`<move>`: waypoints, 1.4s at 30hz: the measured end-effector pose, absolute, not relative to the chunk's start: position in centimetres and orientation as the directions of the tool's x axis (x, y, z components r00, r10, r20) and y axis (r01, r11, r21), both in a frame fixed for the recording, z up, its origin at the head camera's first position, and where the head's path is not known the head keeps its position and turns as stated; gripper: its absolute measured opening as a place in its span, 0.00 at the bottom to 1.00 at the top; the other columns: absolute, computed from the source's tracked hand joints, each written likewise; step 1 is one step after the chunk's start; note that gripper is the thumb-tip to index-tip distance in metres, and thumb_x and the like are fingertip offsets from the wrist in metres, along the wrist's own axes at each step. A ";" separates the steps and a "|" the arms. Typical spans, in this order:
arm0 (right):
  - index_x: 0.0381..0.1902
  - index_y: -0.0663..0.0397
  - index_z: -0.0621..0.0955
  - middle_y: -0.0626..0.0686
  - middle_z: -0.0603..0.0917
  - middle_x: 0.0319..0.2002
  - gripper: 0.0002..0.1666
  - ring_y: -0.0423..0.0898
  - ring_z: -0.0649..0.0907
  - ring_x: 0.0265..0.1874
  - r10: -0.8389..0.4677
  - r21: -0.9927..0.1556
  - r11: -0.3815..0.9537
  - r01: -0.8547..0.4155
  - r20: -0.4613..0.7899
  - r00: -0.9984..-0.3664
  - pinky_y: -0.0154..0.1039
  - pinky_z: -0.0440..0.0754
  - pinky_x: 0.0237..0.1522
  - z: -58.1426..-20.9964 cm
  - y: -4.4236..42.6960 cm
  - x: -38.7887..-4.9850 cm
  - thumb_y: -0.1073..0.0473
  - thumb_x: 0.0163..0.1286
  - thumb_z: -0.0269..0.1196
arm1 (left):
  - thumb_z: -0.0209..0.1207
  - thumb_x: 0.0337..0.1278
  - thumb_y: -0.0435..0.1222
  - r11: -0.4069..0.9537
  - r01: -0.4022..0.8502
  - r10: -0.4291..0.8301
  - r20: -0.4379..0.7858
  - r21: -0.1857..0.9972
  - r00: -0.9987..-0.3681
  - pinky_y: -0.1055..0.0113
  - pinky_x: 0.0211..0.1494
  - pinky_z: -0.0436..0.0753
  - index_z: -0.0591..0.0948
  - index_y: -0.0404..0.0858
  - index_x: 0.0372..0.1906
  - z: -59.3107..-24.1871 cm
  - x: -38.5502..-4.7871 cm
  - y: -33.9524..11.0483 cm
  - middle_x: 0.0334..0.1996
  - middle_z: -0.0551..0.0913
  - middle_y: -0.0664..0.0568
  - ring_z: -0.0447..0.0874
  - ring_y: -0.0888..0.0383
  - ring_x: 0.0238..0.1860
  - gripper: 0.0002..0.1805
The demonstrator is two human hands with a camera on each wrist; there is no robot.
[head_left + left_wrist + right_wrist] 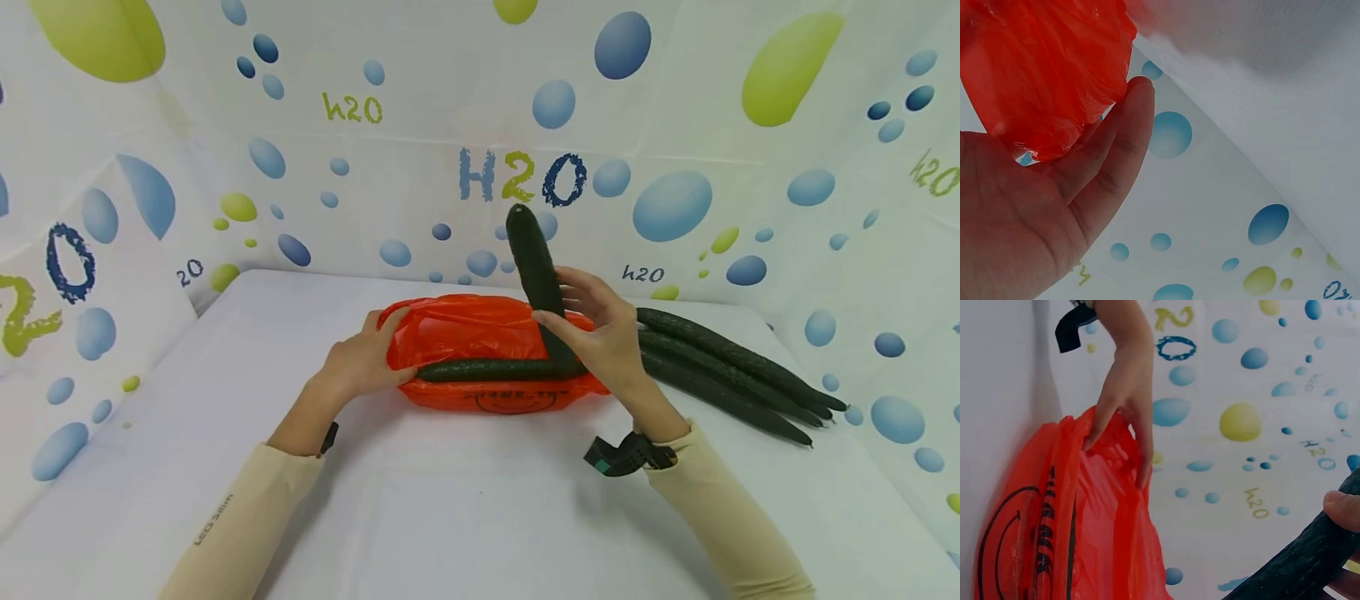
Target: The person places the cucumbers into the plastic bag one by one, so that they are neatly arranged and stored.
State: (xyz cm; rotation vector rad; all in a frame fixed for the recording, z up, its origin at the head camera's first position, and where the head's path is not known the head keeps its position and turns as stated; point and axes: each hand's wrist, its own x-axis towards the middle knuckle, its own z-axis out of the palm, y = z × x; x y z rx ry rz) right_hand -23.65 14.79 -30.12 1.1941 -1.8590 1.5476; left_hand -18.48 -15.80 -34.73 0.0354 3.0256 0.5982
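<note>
backdrop (450, 92) reading h2o, right hand (606, 329) holding cucumber (534, 254), red bag (457, 332)

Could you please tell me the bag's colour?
The bag is red, seen best in the head view.

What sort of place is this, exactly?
Probably a small corner set up for recording, though I can't be certain. The clues are the bubble-printed backdrop lining the back and sides of the white table, and the black wrist device.

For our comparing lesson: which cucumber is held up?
The cucumber gripped by the right hand; the other cucumbers lie in the red bag or on the table.
</note>
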 end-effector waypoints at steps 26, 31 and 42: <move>0.61 0.60 0.78 0.57 0.83 0.54 0.30 0.53 0.81 0.55 -0.755 -0.413 0.319 -0.853 0.433 -0.492 0.46 0.81 0.55 -32.8 12.3 -23.4 0.64 0.59 0.71 | 0.66 0.53 0.44 0.928 0.024 0.048 -0.057 0.372 -0.997 0.35 0.53 0.77 0.49 0.41 0.77 -34.3 -18.2 -15.9 0.70 0.54 0.34 0.81 0.37 0.47 0.51; 0.63 0.54 0.77 0.55 0.82 0.56 0.31 0.52 0.80 0.57 -0.783 -0.398 0.391 -0.830 0.330 -0.527 0.48 0.79 0.57 -33.4 11.8 -23.5 0.61 0.61 0.70 | 0.66 0.52 0.44 0.925 0.029 0.055 -0.056 0.379 -0.997 0.35 0.54 0.76 0.49 0.41 0.77 -34.1 -18.2 -15.8 0.70 0.54 0.35 0.80 0.37 0.49 0.51; 0.61 0.52 0.79 0.53 0.83 0.55 0.28 0.51 0.80 0.57 -0.789 -0.331 0.451 -0.829 0.287 -0.544 0.49 0.78 0.59 -35.6 11.2 -24.8 0.60 0.62 0.70 | 0.65 0.52 0.43 0.925 0.034 0.065 -0.069 0.378 -0.996 0.36 0.53 0.77 0.50 0.41 0.77 -33.8 -18.0 -15.6 0.70 0.55 0.35 0.79 0.37 0.50 0.50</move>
